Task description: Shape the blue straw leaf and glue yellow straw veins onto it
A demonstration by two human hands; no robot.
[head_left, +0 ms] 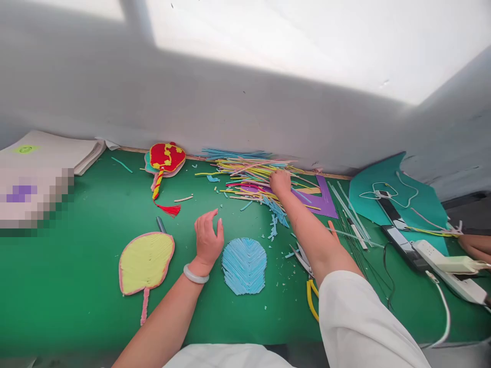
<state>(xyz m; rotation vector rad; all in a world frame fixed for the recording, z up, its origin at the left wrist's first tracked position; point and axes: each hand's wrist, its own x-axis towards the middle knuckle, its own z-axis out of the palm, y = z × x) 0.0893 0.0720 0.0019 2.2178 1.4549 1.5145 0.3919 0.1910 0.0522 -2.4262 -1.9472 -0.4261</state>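
Observation:
My right hand (281, 182) reaches into a loose pile of pipe cleaners (245, 167) by the wall, its fingers curled down among them. What they grip is hidden. My left hand (209, 235) hovers near the table with nothing in it, thumb apart from the fingers. Just right of it lies a rounded fan-shaped panel (244, 266) of light blue pipe cleaners set in slanting rows. On the other side is a yellow fan (146, 260) with a pink rim and pink handle. Short blue cut pieces (276, 212) are scattered below the pile.
Scissors (312, 301) with yellow handles lie partly under my right forearm. A red fan (168, 157) with a tassel rests by the wall. Purple sheet (326, 199), thin clear sticks (355, 214), and a power strip (448, 268) with cables occupy the right. Someone's hand (475, 248) shows at the right edge.

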